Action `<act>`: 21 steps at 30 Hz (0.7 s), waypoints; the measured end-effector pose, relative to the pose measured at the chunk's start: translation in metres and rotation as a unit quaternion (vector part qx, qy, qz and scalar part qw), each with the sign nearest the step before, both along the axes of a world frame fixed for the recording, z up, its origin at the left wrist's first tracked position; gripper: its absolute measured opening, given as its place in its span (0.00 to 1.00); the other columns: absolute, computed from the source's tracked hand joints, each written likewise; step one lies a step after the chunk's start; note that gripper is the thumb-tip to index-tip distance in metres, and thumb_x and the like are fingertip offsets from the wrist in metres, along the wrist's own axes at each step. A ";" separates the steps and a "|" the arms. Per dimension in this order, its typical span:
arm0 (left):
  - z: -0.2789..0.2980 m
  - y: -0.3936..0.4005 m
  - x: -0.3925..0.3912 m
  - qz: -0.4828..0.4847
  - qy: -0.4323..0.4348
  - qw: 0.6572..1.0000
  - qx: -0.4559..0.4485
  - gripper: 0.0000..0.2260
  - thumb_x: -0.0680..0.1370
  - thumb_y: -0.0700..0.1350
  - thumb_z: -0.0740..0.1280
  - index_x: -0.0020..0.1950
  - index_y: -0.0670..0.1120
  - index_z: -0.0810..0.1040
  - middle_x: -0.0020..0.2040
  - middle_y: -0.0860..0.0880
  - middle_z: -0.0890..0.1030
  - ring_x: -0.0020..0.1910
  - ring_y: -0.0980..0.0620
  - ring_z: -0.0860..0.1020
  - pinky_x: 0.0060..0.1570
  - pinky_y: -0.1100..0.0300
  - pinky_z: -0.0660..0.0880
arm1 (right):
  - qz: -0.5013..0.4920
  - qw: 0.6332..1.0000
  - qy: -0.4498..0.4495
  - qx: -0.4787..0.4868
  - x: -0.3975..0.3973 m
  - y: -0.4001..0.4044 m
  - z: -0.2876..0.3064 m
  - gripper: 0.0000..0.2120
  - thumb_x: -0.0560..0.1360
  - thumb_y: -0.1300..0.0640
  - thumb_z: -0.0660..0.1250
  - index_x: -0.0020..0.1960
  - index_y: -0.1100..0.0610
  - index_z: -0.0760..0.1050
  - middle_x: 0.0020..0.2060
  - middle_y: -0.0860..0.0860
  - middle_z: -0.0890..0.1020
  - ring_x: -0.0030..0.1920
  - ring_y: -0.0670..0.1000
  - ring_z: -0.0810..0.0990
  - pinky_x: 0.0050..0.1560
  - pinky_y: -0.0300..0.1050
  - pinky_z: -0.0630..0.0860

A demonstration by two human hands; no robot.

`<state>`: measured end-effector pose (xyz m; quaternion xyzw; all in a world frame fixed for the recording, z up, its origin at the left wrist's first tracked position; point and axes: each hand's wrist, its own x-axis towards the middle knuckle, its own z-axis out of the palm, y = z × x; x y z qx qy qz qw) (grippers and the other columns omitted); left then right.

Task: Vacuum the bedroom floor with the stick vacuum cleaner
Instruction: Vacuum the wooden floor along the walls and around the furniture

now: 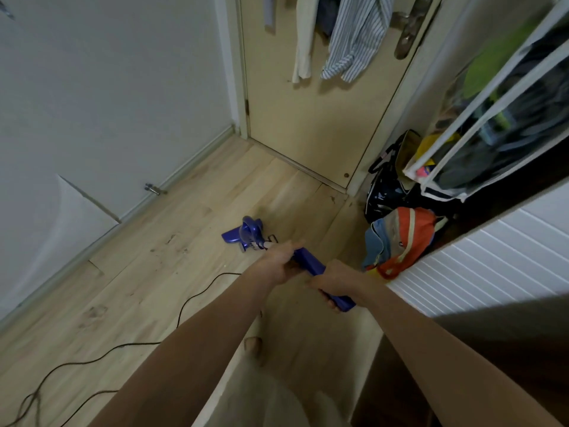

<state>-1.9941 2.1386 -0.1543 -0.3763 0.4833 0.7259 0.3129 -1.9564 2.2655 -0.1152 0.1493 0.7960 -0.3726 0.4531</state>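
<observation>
My fingers (284,266) wrap glossy blue plastic on the stick vacuum cleaner (311,263). Under it lies pale wood-look floor (147,272), smooth, faintly scuffed. At one o'clock hangs a striped cloth shirt (354,35) beside a dull metal door handle (411,26).

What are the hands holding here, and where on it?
Both grip the stick vacuum cleaner by its blue handle: left hand further down, right hand nearer the top end.
</observation>
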 end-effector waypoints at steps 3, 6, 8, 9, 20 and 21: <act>-0.011 -0.017 -0.030 0.019 0.003 1.000 -0.009 0.11 0.78 0.40 0.68 0.57 0.42 0.70 0.47 0.44 0.76 0.50 0.46 0.76 0.49 0.54 0.75 | 0.000 1.000 -0.002 -0.015 -0.029 -0.020 -0.008 0.08 0.79 0.56 0.64 0.43 0.55 0.67 0.30 0.52 0.73 0.26 0.48 0.72 0.26 0.39 0.71; -0.020 -0.037 -0.066 0.024 0.000 1.000 -0.010 0.14 0.77 0.41 0.68 0.60 0.41 0.70 0.47 0.43 0.76 0.51 0.45 0.76 0.50 0.54 0.75 | 0.003 1.000 -0.003 -0.021 -0.064 -0.041 -0.017 0.08 0.78 0.57 0.64 0.43 0.56 0.67 0.29 0.52 0.73 0.26 0.47 0.71 0.24 0.38 0.71; -0.024 -0.050 -0.091 0.034 -0.001 0.999 -0.004 0.13 0.78 0.40 0.68 0.60 0.40 0.69 0.46 0.43 0.75 0.51 0.45 0.76 0.52 0.53 0.75 | 0.005 1.000 0.007 -0.026 -0.088 -0.054 -0.023 0.07 0.78 0.57 0.63 0.43 0.56 0.68 0.28 0.51 0.73 0.24 0.46 0.71 0.23 0.37 0.70; -0.027 -0.056 -0.104 0.038 -0.001 0.999 0.001 0.12 0.78 0.40 0.67 0.59 0.40 0.69 0.46 0.43 0.75 0.52 0.45 0.75 0.53 0.53 0.75 | 0.007 1.000 0.012 -0.026 -0.100 -0.059 -0.026 0.07 0.78 0.56 0.63 0.43 0.56 0.68 0.28 0.51 0.73 0.24 0.46 0.71 0.23 0.37 0.69; -0.059 -0.109 -0.222 0.039 -0.016 0.997 -0.064 0.16 0.75 0.41 0.71 0.59 0.38 0.70 0.52 0.39 0.77 0.47 0.43 0.78 0.45 0.53 0.78 | -0.046 0.996 0.076 0.003 -0.200 -0.126 -0.060 0.07 0.78 0.57 0.64 0.53 0.58 0.68 0.33 0.53 0.73 0.27 0.49 0.71 0.23 0.40 0.70; -0.063 -0.114 -0.230 0.038 -0.014 0.996 -0.073 0.17 0.75 0.42 0.71 0.59 0.38 0.71 0.51 0.39 0.78 0.45 0.44 0.79 0.42 0.54 0.78 | -0.049 0.995 0.088 0.000 -0.206 -0.132 -0.062 0.08 0.78 0.56 0.64 0.53 0.58 0.68 0.33 0.52 0.73 0.27 0.49 0.71 0.24 0.40 0.70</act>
